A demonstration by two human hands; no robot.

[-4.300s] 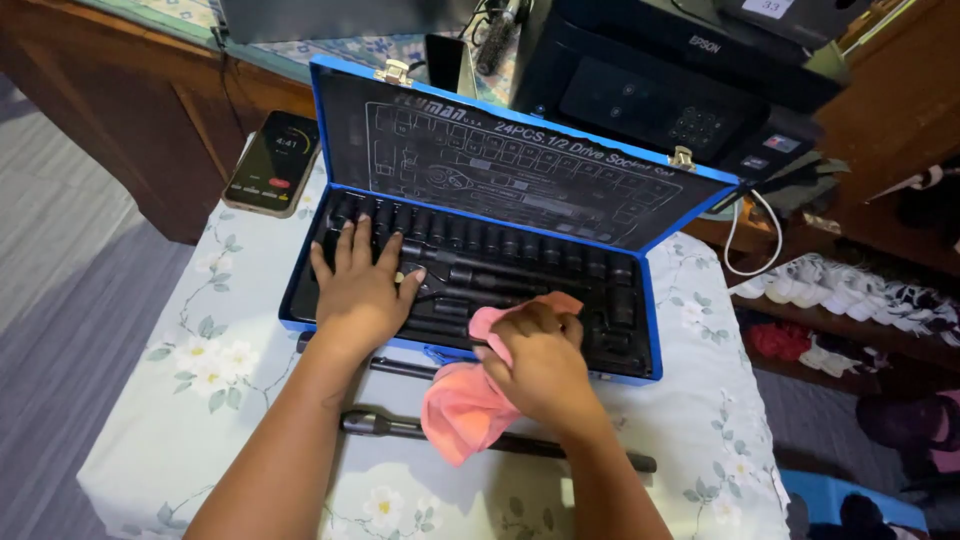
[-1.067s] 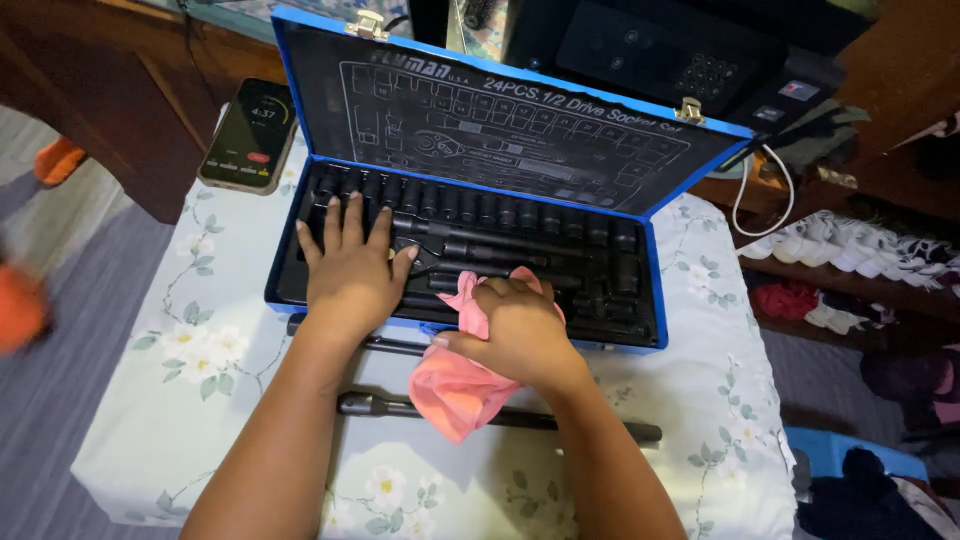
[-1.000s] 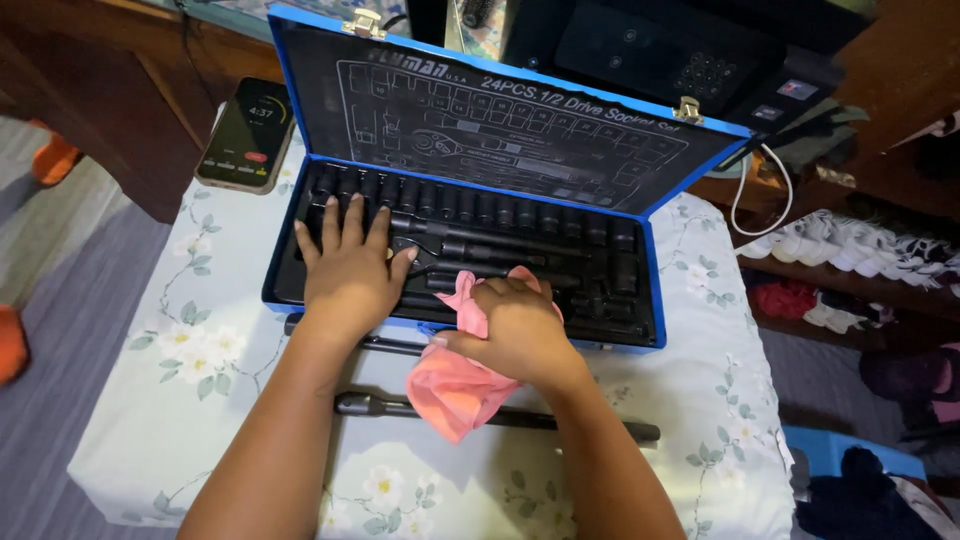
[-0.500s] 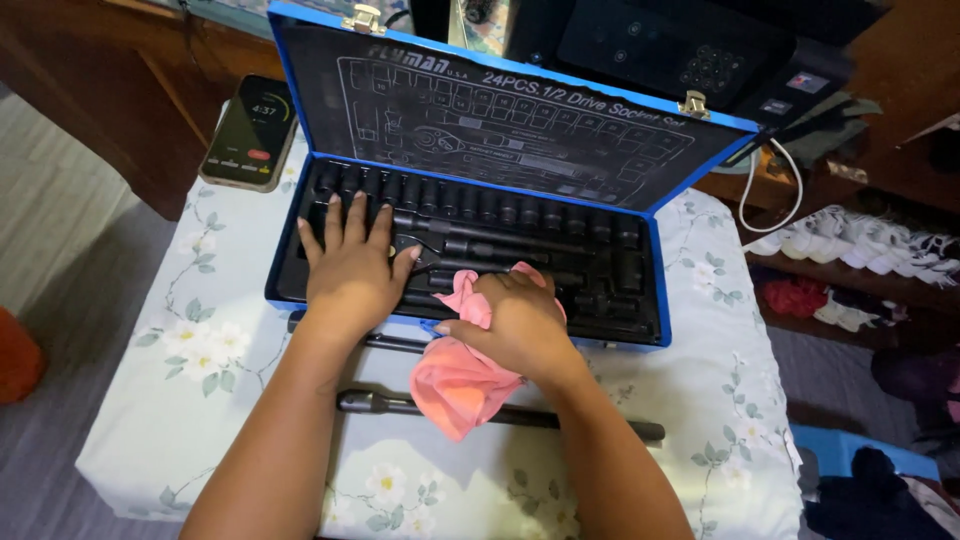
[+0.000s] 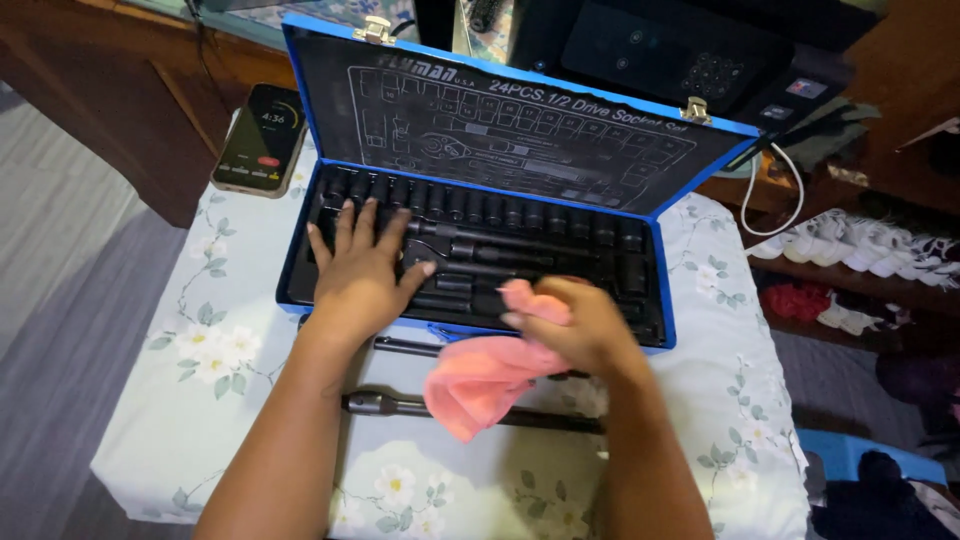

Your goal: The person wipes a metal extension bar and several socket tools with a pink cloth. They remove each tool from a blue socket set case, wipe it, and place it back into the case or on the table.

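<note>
Head view, looking down on a small surface (image 5: pixel 200 330) covered in a pale floral cloth. An open blue socket case (image 5: pixel 660 290) lies across it, long axis running left to right, lid propped up at the far side. The black tray inside holds a far row of sockets (image 5: pixel 480 208) and longer bars nearer the person.

Left hand (image 5: pixel 362 272): flat, fingers spread, palm down on the left part of the tray, grip released; it presses on the tools and holds nothing.

Right hand (image 5: pixel 585 325): grip clenched around a pink cloth (image 5: pixel 480 375). The hand sits at the near rim of the case, right of centre; its image is slightly blurred. The loose end of the cloth hangs toward the person, over the near rim and onto the surface.

Relation of note: the tray lies just beyond the right hand's knuckles, and the bars run crosswise to that forearm. The right hand is nearer the right half of the tray.

A long black bar (image 5: pixel 400 404) lies on the surface parallel to the case, partly under the cloth. A phone (image 5: pixel 260 140) rests off the case's far left corner.
</note>
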